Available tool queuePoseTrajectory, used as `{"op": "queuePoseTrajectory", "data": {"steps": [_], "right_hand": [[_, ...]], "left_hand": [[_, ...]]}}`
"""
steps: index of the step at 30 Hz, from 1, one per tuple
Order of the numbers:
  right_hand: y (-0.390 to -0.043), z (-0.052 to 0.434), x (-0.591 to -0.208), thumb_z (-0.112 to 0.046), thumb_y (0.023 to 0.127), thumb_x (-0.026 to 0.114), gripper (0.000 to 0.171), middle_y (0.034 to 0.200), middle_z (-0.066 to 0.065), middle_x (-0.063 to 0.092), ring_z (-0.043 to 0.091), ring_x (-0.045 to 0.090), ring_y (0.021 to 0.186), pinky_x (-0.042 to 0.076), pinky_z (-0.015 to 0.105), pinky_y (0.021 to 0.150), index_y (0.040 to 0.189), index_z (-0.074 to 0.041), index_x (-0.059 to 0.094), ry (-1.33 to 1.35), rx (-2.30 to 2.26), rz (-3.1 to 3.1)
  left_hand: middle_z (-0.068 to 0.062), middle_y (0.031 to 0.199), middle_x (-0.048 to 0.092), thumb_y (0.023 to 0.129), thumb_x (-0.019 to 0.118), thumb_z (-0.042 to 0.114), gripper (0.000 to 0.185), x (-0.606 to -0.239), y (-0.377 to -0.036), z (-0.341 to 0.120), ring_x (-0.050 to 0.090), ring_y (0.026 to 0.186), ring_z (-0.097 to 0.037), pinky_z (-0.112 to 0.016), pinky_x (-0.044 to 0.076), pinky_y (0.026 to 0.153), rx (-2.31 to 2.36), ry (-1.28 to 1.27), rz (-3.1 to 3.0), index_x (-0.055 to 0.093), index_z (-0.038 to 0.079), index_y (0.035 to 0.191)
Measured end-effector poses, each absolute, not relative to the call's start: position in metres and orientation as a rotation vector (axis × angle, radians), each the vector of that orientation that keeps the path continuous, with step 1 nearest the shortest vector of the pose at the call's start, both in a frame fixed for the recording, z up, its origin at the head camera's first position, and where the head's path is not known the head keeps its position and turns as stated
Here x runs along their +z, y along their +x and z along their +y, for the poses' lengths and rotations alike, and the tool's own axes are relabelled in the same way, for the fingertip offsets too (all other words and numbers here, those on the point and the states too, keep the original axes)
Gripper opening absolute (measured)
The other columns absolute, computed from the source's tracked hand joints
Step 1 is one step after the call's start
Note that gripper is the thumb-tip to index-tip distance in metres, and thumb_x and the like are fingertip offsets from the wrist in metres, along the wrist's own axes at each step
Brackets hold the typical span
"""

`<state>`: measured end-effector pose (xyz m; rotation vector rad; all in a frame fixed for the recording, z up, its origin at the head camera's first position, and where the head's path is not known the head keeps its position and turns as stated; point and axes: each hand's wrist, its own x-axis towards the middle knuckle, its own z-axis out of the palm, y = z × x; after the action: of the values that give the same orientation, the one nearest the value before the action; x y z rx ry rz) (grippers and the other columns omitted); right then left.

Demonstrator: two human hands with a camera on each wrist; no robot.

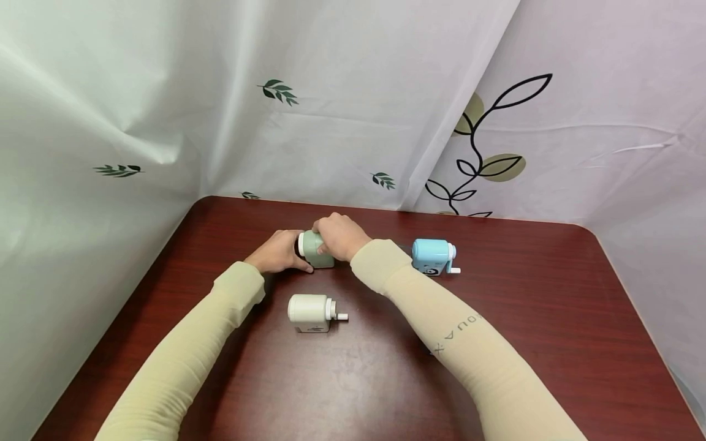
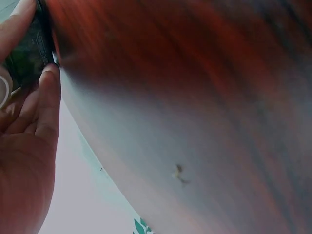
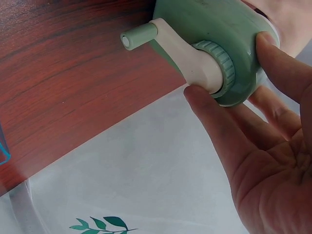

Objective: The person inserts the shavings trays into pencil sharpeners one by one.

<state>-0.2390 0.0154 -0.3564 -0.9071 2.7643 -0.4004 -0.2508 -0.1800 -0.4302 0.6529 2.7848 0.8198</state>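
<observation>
Near the back of the table, both hands are on a green hand-crank pencil sharpener [image 1: 321, 260]. The left hand [image 1: 280, 252] grips its left end, with the thumb low at the front. In the left wrist view, that hand's fingers [image 2: 48, 105] touch a dark, shiny part with a black edge. From above, the right hand [image 1: 343, 237] holds the sharpener's body. In the right wrist view, one fingertip lies by the hub of the pale crank [image 3: 202, 73], and others press the body. The crank's green knob [image 3: 140, 36] stands free of the fingers.
A cream crank sharpener [image 1: 309, 309] stands in front of the hands, its crank to the right. To the right, past the right sleeve, is a blue crank sharpener [image 1: 432, 254] with a dark cartoon print. A leaf-patterned white sheet [image 1: 331, 147] hangs behind the dark red table [image 1: 524, 269].
</observation>
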Motion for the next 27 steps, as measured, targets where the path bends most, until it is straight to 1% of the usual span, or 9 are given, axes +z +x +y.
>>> {"op": "queuePoseTrajectory", "data": {"steps": [10, 16, 18, 21, 24, 27], "right_hand": [[-0.237, 0.015, -0.357, -0.019, 0.091, 0.076, 0.040, 0.116, 0.007, 0.069, 0.019, 0.063, 0.097, 0.052, 0.030, 0.083, 0.129, -0.007, 0.067, -0.907, -0.403, 2.770], [-0.237, 0.015, -0.355, -0.018, 0.091, 0.077, 0.042, 0.118, 0.009, 0.069, 0.020, 0.064, 0.099, 0.052, 0.029, 0.083, 0.129, -0.007, 0.066, -0.905, -0.402, 2.754], [-0.238, 0.015, -0.353, -0.020, 0.091, 0.077, 0.045, 0.119, 0.009, 0.068, 0.020, 0.064, 0.100, 0.052, 0.030, 0.084, 0.132, -0.007, 0.063, -0.921, -0.373, 2.752], [-0.238, 0.013, -0.347, -0.024, 0.092, 0.076, 0.057, 0.124, 0.010, 0.066, 0.020, 0.064, 0.103, 0.053, 0.031, 0.084, 0.142, -0.008, 0.054, -0.940, -0.308, 2.762], [-0.237, 0.012, -0.337, -0.032, 0.093, 0.074, 0.071, 0.130, 0.010, 0.064, 0.022, 0.064, 0.110, 0.054, 0.035, 0.087, 0.152, -0.010, 0.041, -0.919, -0.265, 2.778], [-0.239, 0.017, -0.321, -0.037, 0.094, 0.071, 0.076, 0.135, 0.012, 0.061, 0.026, 0.062, 0.118, 0.053, 0.038, 0.095, 0.155, -0.009, 0.035, -0.893, -0.260, 2.794]], "left_hand": [[-0.004, 0.092, 0.069, 0.063, 0.097, 0.026, 0.057, -0.430, -0.252, -0.178, 0.065, 0.082, -0.020, -0.037, 0.054, 0.077, 0.820, 0.671, 2.793, 0.066, 0.003, 0.105], [-0.005, 0.095, 0.068, 0.064, 0.097, 0.025, 0.058, -0.430, -0.250, -0.178, 0.065, 0.085, -0.020, -0.038, 0.054, 0.078, 0.825, 0.664, 2.773, 0.065, 0.003, 0.107], [-0.006, 0.098, 0.068, 0.065, 0.097, 0.024, 0.061, -0.429, -0.249, -0.179, 0.065, 0.087, -0.021, -0.039, 0.054, 0.081, 0.825, 0.656, 2.773, 0.063, 0.002, 0.111], [-0.010, 0.106, 0.068, 0.065, 0.097, 0.025, 0.073, -0.428, -0.249, -0.180, 0.064, 0.095, -0.025, -0.043, 0.052, 0.087, 0.825, 0.647, 2.773, 0.059, -0.001, 0.122], [-0.013, 0.122, 0.064, 0.065, 0.097, 0.028, 0.089, -0.424, -0.251, -0.182, 0.061, 0.109, -0.028, -0.046, 0.048, 0.098, 0.821, 0.641, 2.769, 0.052, 0.000, 0.136], [-0.015, 0.136, 0.058, 0.064, 0.097, 0.031, 0.100, -0.416, -0.252, -0.185, 0.056, 0.122, -0.031, -0.049, 0.043, 0.105, 0.828, 0.653, 2.760, 0.046, 0.002, 0.145]]}}
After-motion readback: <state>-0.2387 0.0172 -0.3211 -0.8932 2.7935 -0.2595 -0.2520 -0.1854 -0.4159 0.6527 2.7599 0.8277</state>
